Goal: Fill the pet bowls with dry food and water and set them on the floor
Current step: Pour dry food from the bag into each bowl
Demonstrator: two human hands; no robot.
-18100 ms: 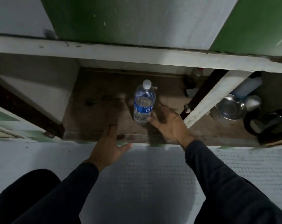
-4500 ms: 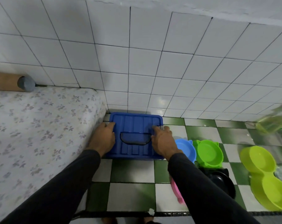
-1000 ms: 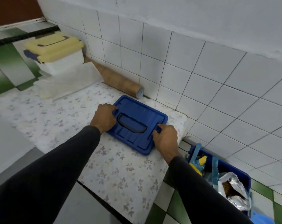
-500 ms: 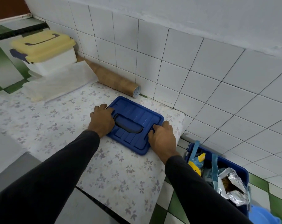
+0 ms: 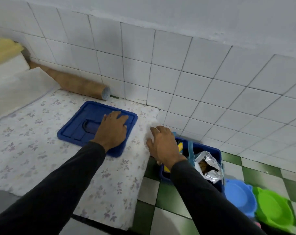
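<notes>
Left hand (image 5: 112, 131) lay flat, fingers straight, on blue lid (image 5: 86, 126) atop floral mattress (image 5: 33, 150). Right hand (image 5: 162, 145) hovered, grip loose, holding nothing, over blue bin (image 5: 216, 155) with foil food bag (image 5: 210, 165). Blue bowl (image 5: 240, 197) and green bowl (image 5: 276, 211) sat on floor.

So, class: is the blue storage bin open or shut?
Open. Its blue lid lies on the flowered mattress, and the blue bin shows a foil bag inside.
</notes>
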